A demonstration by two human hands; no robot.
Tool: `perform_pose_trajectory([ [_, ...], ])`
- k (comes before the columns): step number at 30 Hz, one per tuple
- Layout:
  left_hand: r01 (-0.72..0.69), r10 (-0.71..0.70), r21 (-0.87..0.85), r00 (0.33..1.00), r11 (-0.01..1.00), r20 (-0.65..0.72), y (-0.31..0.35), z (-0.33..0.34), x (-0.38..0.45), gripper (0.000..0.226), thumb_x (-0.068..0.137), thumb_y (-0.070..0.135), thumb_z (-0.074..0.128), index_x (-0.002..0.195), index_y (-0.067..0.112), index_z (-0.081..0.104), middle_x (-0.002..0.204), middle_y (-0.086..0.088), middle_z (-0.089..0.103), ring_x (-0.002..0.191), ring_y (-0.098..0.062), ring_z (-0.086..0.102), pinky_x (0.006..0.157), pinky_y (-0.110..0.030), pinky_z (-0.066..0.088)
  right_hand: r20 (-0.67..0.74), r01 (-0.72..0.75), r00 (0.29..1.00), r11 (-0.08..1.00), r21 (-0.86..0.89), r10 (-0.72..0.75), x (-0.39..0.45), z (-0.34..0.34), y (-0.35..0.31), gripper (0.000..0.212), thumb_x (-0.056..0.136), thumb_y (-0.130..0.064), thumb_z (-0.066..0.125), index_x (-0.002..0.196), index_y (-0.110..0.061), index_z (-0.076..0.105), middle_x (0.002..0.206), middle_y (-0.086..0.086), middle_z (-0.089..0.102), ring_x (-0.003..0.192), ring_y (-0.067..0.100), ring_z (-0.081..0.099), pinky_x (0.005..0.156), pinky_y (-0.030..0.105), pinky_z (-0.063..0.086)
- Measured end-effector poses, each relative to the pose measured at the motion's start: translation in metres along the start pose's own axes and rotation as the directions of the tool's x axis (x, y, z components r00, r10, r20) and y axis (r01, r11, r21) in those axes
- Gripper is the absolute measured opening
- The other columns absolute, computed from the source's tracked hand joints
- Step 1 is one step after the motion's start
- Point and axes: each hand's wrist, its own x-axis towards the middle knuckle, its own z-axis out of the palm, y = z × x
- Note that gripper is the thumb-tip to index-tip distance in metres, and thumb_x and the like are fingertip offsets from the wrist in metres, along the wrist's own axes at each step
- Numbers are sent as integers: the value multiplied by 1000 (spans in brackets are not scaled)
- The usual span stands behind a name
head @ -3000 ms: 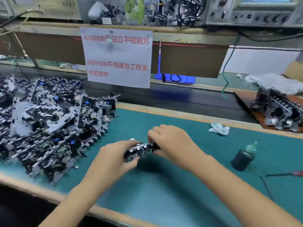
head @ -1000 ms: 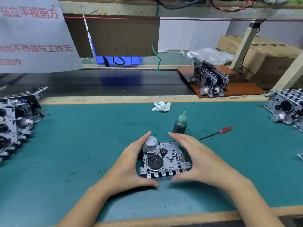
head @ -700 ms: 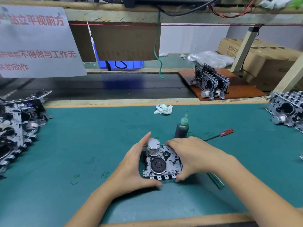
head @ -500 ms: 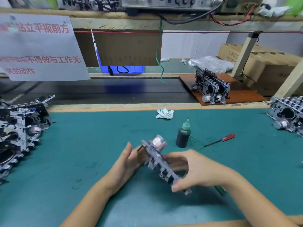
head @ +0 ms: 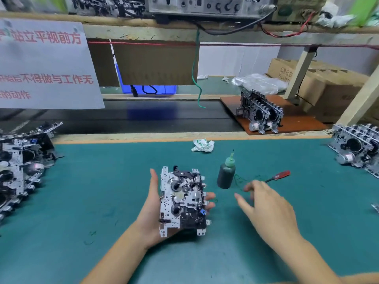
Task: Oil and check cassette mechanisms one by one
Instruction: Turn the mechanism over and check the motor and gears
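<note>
oil bottle [head: 226, 175] right of mechanism [head: 183, 201]

A silver-and-black cassette mechanism [head: 182, 200] lies face up, long side running away from the camera, above the green mat. A dark oil bottle [head: 226, 175] with green needle tip stands upright just beside it, to its right

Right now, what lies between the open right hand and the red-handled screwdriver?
In the head view, only bare green mat lies between the right hand and the red-handled screwdriver.
</note>
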Motion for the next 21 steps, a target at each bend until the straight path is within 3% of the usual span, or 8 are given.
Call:
perform_pose_trajectory([
  [1, 6, -7, -3, 999, 1000, -37, -2, 1, 2, 107, 65, 87, 31, 123, 3, 62, 130, -30, 54, 114, -41, 58, 94, -49, 50, 95, -42, 994, 993, -112, 53, 3, 6, 5, 26, 92, -52, 45, 102, -28, 46, 100, -12, 50, 100, 14, 52, 68, 30, 35],
  [3, 22, -23, -15, 994, 1000, -109, -6, 2, 6, 104, 66, 86, 31, 120, 2, 64, 128, -30, 54, 113, -41, 59, 92, -47, 52, 216, -12, 975, 990, -138, 42, 8, 18, 11, 17, 96, -41, 42, 99, -25, 43, 104, -8, 50, 102, 16, 49, 73, 30, 39],
  [5, 41, -44, -23, 990, 999, -138, -8, 1, 9, 102, 69, 84, 30, 119, 2, 64, 129, -30, 54, 116, -40, 57, 94, -45, 50, 280, 87, 955, 995, 47, -97, 14, 19, 13, 11, 99, -32, 39, 92, -24, 41, 92, -8, 57, 85, 16, 51, 73, 32, 42],
  [6, 47, -52, -35, 988, 998, -146, -8, 0, 10, 101, 72, 83, 29, 120, 1, 63, 130, -31, 53, 119, -40, 55, 96, -45, 49, 332, 80, 928, 959, 272, -172, 18, 17, 14, 12, 100, -29, 39, 91, -22, 40, 81, -7, 61, 72, 16, 52, 66, 32, 43],
  [8, 50, -63, -80, 983, 996, -172, -7, 1, 10, 97, 78, 79, 31, 123, -2, 60, 132, -32, 50, 123, -42, 51, 102, -48, 42, 468, -129, 823, 696, 706, -322, 24, 6, 9, 12, 101, -24, 41, 93, -16, 39, 55, -2, 53, 44, 14, 37, 45, 25, 35],
  [10, 42, -68, -132, 978, 990, -195, -6, 1, 9, 92, 84, 74, 33, 124, -5, 58, 133, -34, 48, 122, -45, 50, 104, -50, 37, 547, -323, 724, 494, 807, -420, 32, -1, 5, 18, 95, -34, 45, 89, -18, 49, 45, -2, 35, 37, 9, 20, 36, 16, 22],
  [14, 18, -52, -163, 977, 987, -208, -4, -2, 8, 85, 88, 68, 33, 117, -6, 64, 127, -31, 55, 108, -42, 61, 96, -49, 47, 633, -304, 594, 590, 748, -497, 42, 2, -10, 35, 86, -45, 50, 68, -16, 59, 41, -3, 32, 35, 5, 22, 36, 13, 18],
  [21, 49, -74, -99, 962, 994, -261, -6, -6, 14, 90, 83, 75, 33, 124, 0, 61, 132, -28, 53, 119, -38, 55, 107, -47, 34, 635, -305, 567, 582, 754, -526, 44, 23, -16, 37, 85, -43, 52, 63, -15, 60, 42, -1, 48, 33, 7, 32, 35, 15, 24],
])
